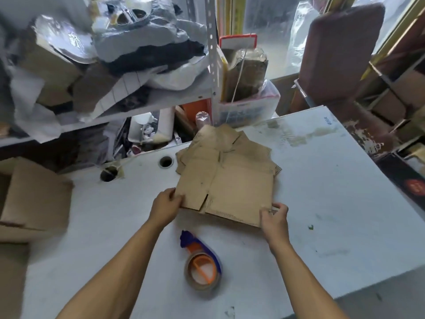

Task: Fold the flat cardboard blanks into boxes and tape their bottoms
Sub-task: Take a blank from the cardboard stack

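A stack of flat brown cardboard blanks lies on the white table, fanned out unevenly. My left hand pinches the near left corner of the top blank, thumb on top. My right hand grips the near right corner of the same blank, fingers curled over its edge. A tape dispenser with an orange and blue frame and a roll of brown tape lies on the table between my forearms, close to me.
A folded cardboard box stands at the table's left edge. Two round holes open in the tabletop behind my left hand. A cluttered metal shelf rises behind the table. A brown chair back stands at the far right.
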